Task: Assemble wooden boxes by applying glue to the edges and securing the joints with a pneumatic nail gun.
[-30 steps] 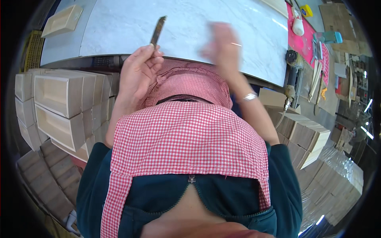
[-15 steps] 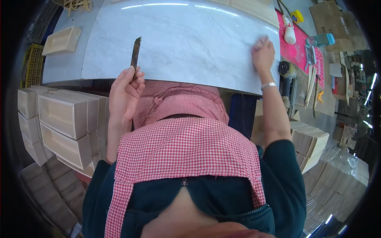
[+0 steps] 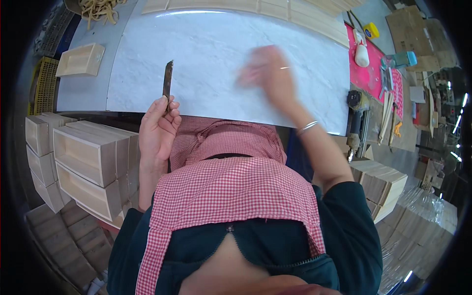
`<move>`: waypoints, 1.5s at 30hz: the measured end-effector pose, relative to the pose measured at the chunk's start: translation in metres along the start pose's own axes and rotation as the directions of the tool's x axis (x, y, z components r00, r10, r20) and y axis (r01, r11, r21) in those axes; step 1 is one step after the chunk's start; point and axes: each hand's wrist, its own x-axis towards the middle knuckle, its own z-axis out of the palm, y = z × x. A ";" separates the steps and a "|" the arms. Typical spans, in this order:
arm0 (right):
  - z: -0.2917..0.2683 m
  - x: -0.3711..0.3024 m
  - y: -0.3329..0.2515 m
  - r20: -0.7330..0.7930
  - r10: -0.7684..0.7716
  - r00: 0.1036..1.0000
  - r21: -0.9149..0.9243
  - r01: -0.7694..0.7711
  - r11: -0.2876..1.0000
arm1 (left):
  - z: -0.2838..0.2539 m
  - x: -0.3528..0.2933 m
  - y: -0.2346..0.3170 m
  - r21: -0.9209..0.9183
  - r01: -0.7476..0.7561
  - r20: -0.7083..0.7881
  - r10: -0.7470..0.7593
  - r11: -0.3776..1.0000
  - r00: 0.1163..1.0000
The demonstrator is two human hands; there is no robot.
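My left hand [image 3: 160, 125] is closed round the lower end of a narrow dark metal blade [image 3: 168, 82]. The blade stands up from between thumb and fingers, its slanted tip pointing away from me. Over the middle of the white marbled tabletop [image 3: 211, 54] is my right hand [image 3: 270, 76], smeared by motion, so its fingers cannot be made out. A shiny bracelet sits on that wrist. Whether the hand touches the top is unclear.
Long pale wood pieces [image 3: 221, 6] line the table's far edge. A small wooden box [image 3: 80, 60] sits at the left, with stacked wooden boxes [image 3: 86, 152] below. On the right are a white bottle [image 3: 362, 55], a red mat [image 3: 365, 73] and a power tool [image 3: 356, 101].
My right hand has swept left from the table's right edge toward its middle. The left hand still holds the blade. The whole view has shifted slightly, showing more of the far edge.
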 end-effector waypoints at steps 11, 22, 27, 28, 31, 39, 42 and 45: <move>0.161 0.102 0.034 0.163 -0.594 0.788 -0.471 0.592 0.655 | 0.031 0.003 0.001 0.029 0.036 0.032 -0.037 0.999 0.999; -0.068 -0.060 0.029 0.222 -0.567 0.794 -0.890 0.403 0.215 | 0.058 0.030 -0.018 0.041 0.123 0.082 -0.126 0.992 0.989; -0.212 -0.070 0.009 -0.262 -0.632 0.729 -0.903 0.046 0.427 | 0.095 0.046 -0.045 0.126 0.215 0.097 -0.228 0.968 0.969; -0.240 -0.067 0.006 -0.453 -0.620 0.641 -0.837 -0.067 0.543 | 0.103 0.048 -0.049 0.146 0.237 0.100 -0.253 0.961 0.962; -0.324 -0.054 -0.006 -0.683 -0.578 0.447 -0.728 -0.352 0.588 | 0.124 0.056 -0.061 0.199 0.314 0.106 -0.339 0.928 0.935; -0.388 -0.017 -0.008 -0.721 -0.664 0.198 -0.480 -0.834 0.273 | 0.186 0.084 -0.096 0.329 0.364 0.132 -0.424 0.871 0.896; -0.273 -0.022 -0.027 -0.605 -0.424 0.673 -0.631 -0.082 0.771 | 0.214 0.094 -0.114 0.309 0.408 0.225 -0.483 0.859 0.846; -0.169 -0.043 -0.019 -0.352 -0.562 0.748 -0.585 0.293 0.756 | 0.241 0.108 -0.148 0.312 0.450 0.317 -0.538 0.837 0.781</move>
